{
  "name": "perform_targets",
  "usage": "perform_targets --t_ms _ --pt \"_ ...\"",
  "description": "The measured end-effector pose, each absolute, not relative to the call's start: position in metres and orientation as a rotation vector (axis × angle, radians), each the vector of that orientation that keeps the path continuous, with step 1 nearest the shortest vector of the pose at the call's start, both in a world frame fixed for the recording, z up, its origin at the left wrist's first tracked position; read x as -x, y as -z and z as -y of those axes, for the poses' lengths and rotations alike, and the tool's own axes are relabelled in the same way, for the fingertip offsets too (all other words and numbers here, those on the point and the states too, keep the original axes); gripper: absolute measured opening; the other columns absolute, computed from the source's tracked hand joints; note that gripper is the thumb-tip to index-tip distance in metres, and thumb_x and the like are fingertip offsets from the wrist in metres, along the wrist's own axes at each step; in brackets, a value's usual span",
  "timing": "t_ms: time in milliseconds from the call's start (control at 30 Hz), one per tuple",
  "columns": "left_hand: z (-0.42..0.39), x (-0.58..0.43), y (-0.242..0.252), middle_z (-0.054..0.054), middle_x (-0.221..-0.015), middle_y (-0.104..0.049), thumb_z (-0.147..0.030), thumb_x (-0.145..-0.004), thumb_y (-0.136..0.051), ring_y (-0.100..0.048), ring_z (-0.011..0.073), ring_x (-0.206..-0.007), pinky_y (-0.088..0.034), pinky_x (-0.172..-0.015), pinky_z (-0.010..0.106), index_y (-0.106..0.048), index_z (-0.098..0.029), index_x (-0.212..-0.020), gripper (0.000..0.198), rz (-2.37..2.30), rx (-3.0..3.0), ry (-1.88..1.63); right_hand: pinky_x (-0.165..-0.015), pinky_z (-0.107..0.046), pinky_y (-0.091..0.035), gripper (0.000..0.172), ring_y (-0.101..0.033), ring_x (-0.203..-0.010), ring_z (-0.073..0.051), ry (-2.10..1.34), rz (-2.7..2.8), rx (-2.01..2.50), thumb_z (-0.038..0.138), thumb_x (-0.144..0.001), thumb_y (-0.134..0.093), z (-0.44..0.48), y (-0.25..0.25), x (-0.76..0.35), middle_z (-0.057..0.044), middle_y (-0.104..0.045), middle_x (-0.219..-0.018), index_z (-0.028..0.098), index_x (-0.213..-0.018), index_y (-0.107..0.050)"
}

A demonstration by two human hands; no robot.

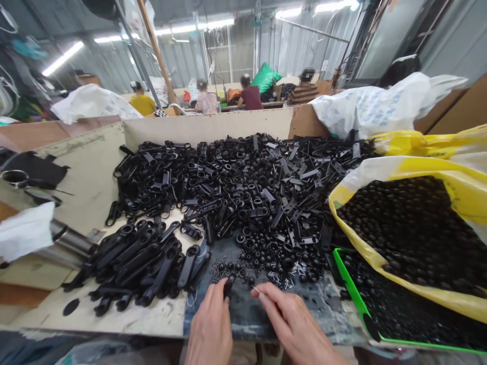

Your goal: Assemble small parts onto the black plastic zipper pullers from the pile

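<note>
Down at the bottom centre of the frame, both hands are at work, close together over a dark mat (247, 322). The left hand (212, 324) has thumb and forefinger pinching a small black part (228, 287), largely covered by the fingers, so its exact shape cannot be told. Just to the right, the right hand (289, 314) has thumb and forefinger pressed together on a thin metal pin (256, 289), its tip pointing up and left. Between the two sits a black ball (251, 281), just beyond the right fingertips!

Right above the hands, small screws (217, 268) lie scattered on the left, and bright metal clips (296, 272) spread on the right. Over at lower left, long black handles (129, 253) lie stacked, a flat black disc (71, 306) near them. Across the middle, a great heap of black plastic parts (224, 177) runs up to the back board (213, 124). On the right, a yellow-and-white sack (411, 165) gapes open, full of dark round pieces, above a green-rimmed tray (352, 284). And at the top, a person in a dark red shirt (253, 100) sits among others.
</note>
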State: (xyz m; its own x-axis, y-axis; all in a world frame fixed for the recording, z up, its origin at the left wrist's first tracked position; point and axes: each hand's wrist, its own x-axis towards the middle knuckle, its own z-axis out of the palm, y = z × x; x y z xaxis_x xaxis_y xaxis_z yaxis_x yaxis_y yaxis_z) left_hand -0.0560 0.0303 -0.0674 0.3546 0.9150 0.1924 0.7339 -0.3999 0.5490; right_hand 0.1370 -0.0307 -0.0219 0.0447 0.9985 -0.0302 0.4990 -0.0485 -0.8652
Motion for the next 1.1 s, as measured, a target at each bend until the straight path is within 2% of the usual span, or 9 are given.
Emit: perform_targets --t_ms 100,200,333,533,700,833,933,1000,1100 --pt "-0.033 0.059 0.059 0.015 -0.119 -0.077 -0.032 -0.101 -0.037 -0.074 0.0306 -0.111 -0.058 -0.094 0.046 -0.063 -0.019 -0.120 0.035 -1.500 -2.047 -0.689 -0.078 -0.029 -0.049 0.030 -0.072 -0.085 -0.022 -0.896 1.591 1.697 0.036 -0.106 -0.043 0.028 0.021 -0.135 -0.003 -0.077 -0.092 0.023 -0.116 -0.068" --pt "-0.033 0.060 0.052 0.011 -0.110 -0.080 -0.041 -0.098 -0.041 -0.074 0.0321 -0.104 -0.055 -0.090 0.047 -0.064 -0.024 -0.108 0.030 -1.564 -1.873 -0.693 -0.072 -0.027 -0.047 0.020 -0.068 -0.074 -0.020 -0.865 1.673 1.685 0.027 -0.101 -0.053 0.024 0.025 -0.130 0.000 -0.072 -0.081 0.021 -0.113 -0.069" --pt "-0.031 0.062 0.044 0.007 -0.098 -0.081 -0.045 -0.092 -0.049 -0.074 0.0318 -0.094 -0.053 -0.084 0.043 -0.064 -0.027 -0.098 0.025 -1.598 -1.767 -0.716 -0.077 -0.025 -0.047 0.016 -0.069 -0.084 -0.018 -0.776 1.723 1.627 0.010 -0.097 -0.056 0.014 0.029 -0.120 -0.002 -0.072 -0.091 0.019 -0.099 -0.068" --pt "-0.031 0.071 0.043 0.009 -0.097 -0.082 -0.054 -0.083 -0.060 -0.075 0.0330 -0.102 -0.055 -0.089 0.042 -0.069 -0.022 -0.100 0.037 -1.594 -1.511 -0.902 -0.074 -0.023 -0.048 0.014 -0.073 -0.090 -0.018 -0.646 2.014 1.797 0.013 -0.099 -0.060 -0.012 0.016 -0.102 -0.003 -0.073 -0.104 0.022 -0.100 -0.071" --pt "-0.029 0.078 0.044 0.008 -0.086 -0.081 -0.062 -0.074 -0.073 -0.075 0.0324 -0.092 -0.059 -0.080 0.041 -0.071 -0.019 -0.095 0.048 -1.552 -1.300 -0.970 -0.066 -0.024 -0.045 0.020 -0.074 -0.081 -0.020 -0.633 2.081 1.823 0.006 -0.095 -0.057 -0.024 0.013 -0.094 -0.006 -0.074 -0.099 0.018 -0.091 -0.073" --pt "-0.028 0.076 0.041 0.007 -0.086 -0.080 -0.054 -0.079 -0.070 -0.074 0.0299 -0.089 -0.057 -0.081 0.038 -0.071 -0.021 -0.092 0.035 -1.509 -1.395 -0.931 -0.069 -0.023 -0.044 0.018 -0.069 -0.077 -0.016 -0.727 1.908 1.763 0.015 -0.095 -0.058 -0.017 0.010 -0.109 0.000 -0.073 -0.086 0.020 -0.088 -0.073" --pt "-0.028 0.068 0.040 0.002 -0.075 -0.077 -0.043 -0.087 -0.062 -0.073 0.0257 -0.077 -0.052 -0.069 0.031 -0.069 -0.024 -0.083 0.020 -1.514 -1.605 -0.771 -0.061 -0.025 -0.041 0.022 -0.061 -0.066 -0.016 -1.019 1.537 1.672 0.032 -0.092 -0.059 -0.004 0.011 -0.129 0.001 -0.069 -0.071 0.019 -0.081 -0.073" --pt "-0.028 0.060 0.039 0.001 -0.069 -0.074 -0.034 -0.093 -0.055 -0.072 0.0240 -0.069 -0.045 -0.062 0.029 -0.066 -0.026 -0.079 0.019 -1.532 -1.820 -0.605 -0.061 -0.026 -0.040 0.030 -0.058 -0.065 -0.017 -1.138 1.386 1.629 0.042 -0.089 -0.059 0.006 0.016 -0.140 -0.001 -0.069 -0.069 0.018 -0.078 -0.073" --pt "-0.030 0.048 0.038 0.000 -0.076 -0.079 -0.018 -0.094 -0.051 -0.076 0.0245 -0.074 -0.039 -0.062 0.029 -0.068 -0.028 -0.086 0.021 -1.527 -2.177 -0.384 -0.062 -0.027 -0.039 0.034 -0.055 -0.066 -0.017 -1.171 1.334 1.635 0.047 -0.087 -0.061 0.019 0.028 -0.150 -0.001 -0.068 -0.069 0.018 -0.077 -0.074"
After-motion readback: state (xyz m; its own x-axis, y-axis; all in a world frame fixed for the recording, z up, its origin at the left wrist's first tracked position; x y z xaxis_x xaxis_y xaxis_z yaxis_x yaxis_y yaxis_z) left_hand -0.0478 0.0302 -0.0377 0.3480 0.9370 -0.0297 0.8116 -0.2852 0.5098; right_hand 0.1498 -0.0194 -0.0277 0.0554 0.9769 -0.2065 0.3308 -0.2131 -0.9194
